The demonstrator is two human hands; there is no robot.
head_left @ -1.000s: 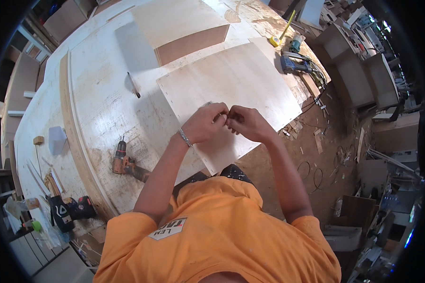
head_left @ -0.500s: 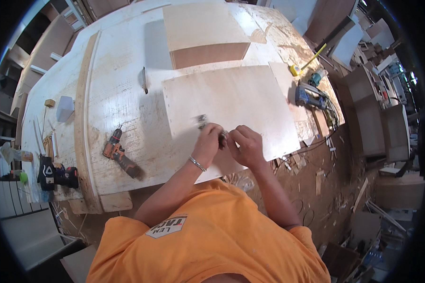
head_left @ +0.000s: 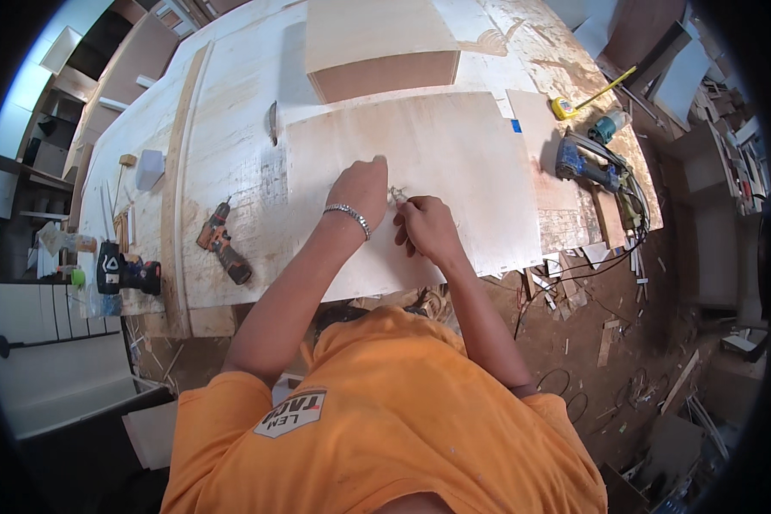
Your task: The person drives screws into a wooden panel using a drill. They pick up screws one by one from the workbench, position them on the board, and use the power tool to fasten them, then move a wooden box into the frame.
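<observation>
Hands part over the pale panel

The bare left hand [head_left: 360, 190], with a silver-coloured link bracelet [head_left: 349, 218] at its wrist, and the bare right hand [head_left: 430, 230] no longer meet at the fingertips as they do one second ago. A gap now lies between them, and in it shows a cluster of small, metallic-looking pieces [head_left: 396, 194], too small to identify. The left hand reaches farther forward, its back toward the camera and its fingertips hidden, so whether it holds anything cannot be told. The right hand is half curled, its thumb and forefinger narrow and just beside the cluster; whether they pinch any of it is unclear.

The change suggests that the two hands have stopped working on one shared spot, and that the small pieces are now mainly within the right hand's reach.

The flat, rectangular, pale wooden panel [head_left: 480, 171] lies beneath both hands on the large, worn white table [head_left: 231, 146], directly in front of the person. It remains the surface over which the handling goes on. Just beyond it stands the pale wooden box with a browner front [head_left: 385, 73]. The orange-and-black cordless drill [head_left: 223, 240] lies to the left, now clear of the left forearm that partly covers it one second ago. The blue-and-black power tool [head_left: 587, 163] lies to the right, untouched.
</observation>
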